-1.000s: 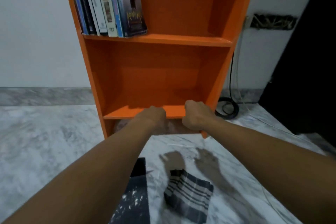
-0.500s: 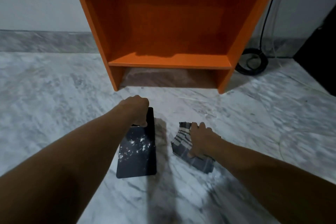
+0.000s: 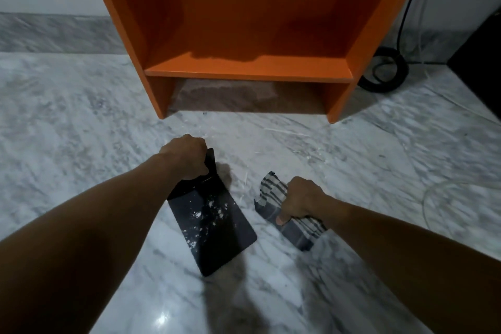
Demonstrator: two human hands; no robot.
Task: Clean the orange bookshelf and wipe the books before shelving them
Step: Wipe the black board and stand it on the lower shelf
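Observation:
The orange bookshelf (image 3: pixel 252 70) stands against the wall ahead; only its bare lowest compartment shows. On the marble floor in front of it lies a dark book (image 3: pixel 214 225) with white specks on its cover. My left hand (image 3: pixel 187 157) grips the book's far end, which is lifted off the floor and tilted. To the right, my right hand (image 3: pixel 301 200) is closed on a grey striped cloth (image 3: pixel 273 192) that rests on the floor.
A coiled black cable (image 3: pixel 385 73) lies by the shelf's right foot, and a thin clear wire (image 3: pixel 433 198) loops over the floor at the right. A dark object (image 3: pixel 482 62) fills the far right corner. Marble floor (image 3: pixel 67 130) spreads to the left.
Both hands dropped from the shelf's lower board to the floor. The left took hold of the book and turned its far end up; the right closed on the cloth.

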